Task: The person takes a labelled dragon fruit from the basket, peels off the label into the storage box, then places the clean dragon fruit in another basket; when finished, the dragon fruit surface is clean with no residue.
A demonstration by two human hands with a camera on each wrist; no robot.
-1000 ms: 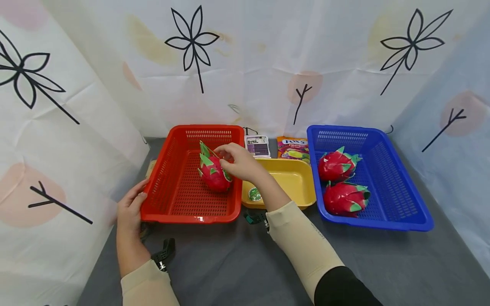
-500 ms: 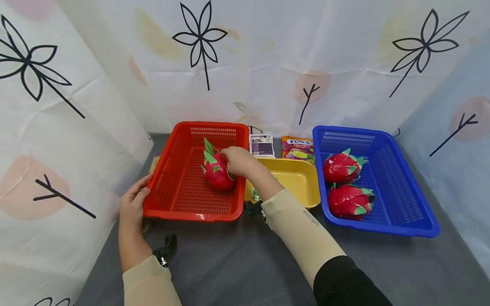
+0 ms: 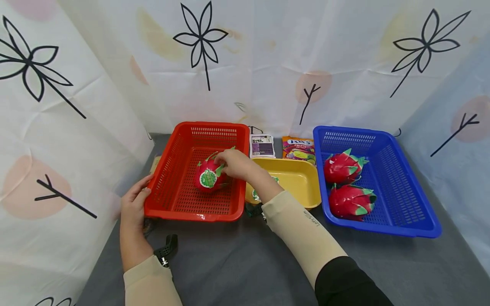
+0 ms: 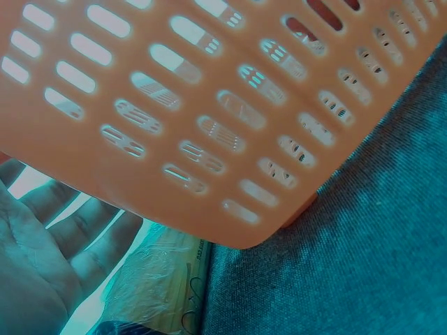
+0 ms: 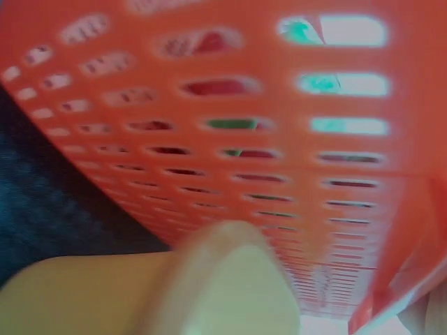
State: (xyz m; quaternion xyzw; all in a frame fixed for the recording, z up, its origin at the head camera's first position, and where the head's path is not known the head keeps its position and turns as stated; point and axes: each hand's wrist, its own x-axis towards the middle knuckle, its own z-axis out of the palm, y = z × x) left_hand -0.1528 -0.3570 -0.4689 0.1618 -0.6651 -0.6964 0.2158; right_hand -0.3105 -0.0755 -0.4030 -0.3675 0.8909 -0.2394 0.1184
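Note:
In the head view, a red dragon fruit with green leaf tips and a round green-and-white sticker lies inside the red basket. My right hand reaches over the basket's right rim and grips the fruit at its upper right; its fingertips are partly hidden. My left hand rests against the basket's left side, its fingers fairly straight along the outer wall. The left wrist view shows the palm and fingers of the left hand beyond the basket's corner. The right wrist view shows mostly perforated basket wall.
A yellow tray holding green-and-white stickers stands between the red basket and a blue basket. Two dragon fruits lie in the blue one. Behind the tray are a FOX'S candy bag and a purple-and-white packet.
The dragon fruit in the red basket has turned, bringing its sticker up into sight. My right hand has gone from its leafy tip to its right side. The left hand stays at the basket.

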